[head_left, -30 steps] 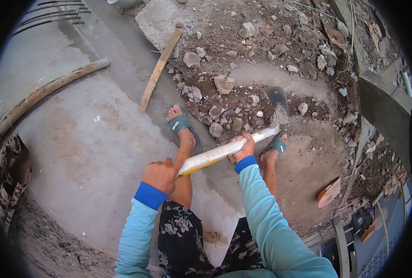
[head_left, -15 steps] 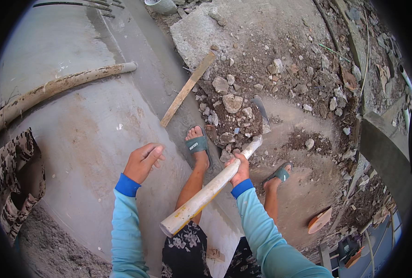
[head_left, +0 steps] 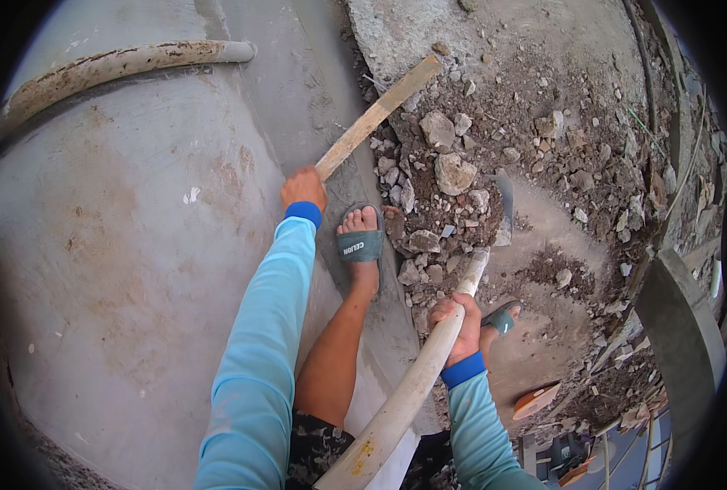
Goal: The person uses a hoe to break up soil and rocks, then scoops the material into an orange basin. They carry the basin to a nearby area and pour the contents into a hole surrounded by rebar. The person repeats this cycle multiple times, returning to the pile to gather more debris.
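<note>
My left hand (head_left: pixel 304 188) is closed round the near end of a flat wooden strip (head_left: pixel 380 117), which slants up and away to the right over the trench edge. In my right hand (head_left: pixel 457 324) is the pale, round handle (head_left: pixel 403 398) of a digging tool, with yellow stains near its close end. The handle runs away from me to a metal blade (head_left: pixel 505 204) beside a heap of rubble (head_left: pixel 449 208). Soil and stones partly hide the blade, so I cannot tell whether it is a shovel or a hoe.
A smooth grey concrete slab (head_left: pixel 127 220) fills the left, crossed by a dirty pipe (head_left: pixel 127 67). My sandalled left foot (head_left: pixel 359 237) stands beside the rubble; the right foot (head_left: pixel 501 318) is farther right. An orange piece (head_left: pixel 537 401) and a grey curved board (head_left: pixel 680 314) lie at right.
My left hand has reached forward from above the slab and taken hold of the wooden strip. My right hand still grips the handle, whose near end has swung closer to me.
</note>
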A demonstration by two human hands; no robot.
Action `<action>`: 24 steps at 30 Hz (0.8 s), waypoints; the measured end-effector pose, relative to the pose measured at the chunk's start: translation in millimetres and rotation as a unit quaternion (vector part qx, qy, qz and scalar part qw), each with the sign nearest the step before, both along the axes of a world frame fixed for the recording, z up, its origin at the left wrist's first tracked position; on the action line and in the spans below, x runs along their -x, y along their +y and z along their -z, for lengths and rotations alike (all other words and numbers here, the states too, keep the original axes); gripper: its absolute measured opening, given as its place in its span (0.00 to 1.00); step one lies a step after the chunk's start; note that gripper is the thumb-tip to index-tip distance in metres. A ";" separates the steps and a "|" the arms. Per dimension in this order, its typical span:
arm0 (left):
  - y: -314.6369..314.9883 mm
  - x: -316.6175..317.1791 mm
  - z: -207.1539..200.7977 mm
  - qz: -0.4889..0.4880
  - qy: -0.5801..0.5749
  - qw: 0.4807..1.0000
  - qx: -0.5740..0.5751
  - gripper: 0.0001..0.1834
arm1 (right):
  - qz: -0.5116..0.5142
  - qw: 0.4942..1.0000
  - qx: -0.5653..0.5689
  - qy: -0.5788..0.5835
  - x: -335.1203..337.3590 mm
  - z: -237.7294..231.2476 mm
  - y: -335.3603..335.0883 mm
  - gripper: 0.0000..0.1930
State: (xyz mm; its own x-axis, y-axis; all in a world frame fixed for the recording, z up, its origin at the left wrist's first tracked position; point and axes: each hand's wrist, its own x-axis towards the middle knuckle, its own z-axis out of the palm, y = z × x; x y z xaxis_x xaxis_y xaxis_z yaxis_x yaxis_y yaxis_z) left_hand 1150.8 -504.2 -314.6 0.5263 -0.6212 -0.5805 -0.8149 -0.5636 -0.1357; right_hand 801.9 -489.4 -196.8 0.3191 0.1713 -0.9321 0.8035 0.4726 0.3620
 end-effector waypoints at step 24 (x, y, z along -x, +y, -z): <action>32.7 41.9 -320.7 -0.423 0.468 0.521 0.575 0.40 | 0.127 0.985 0.105 0.054 -184.8 3.4 -17.0 0.07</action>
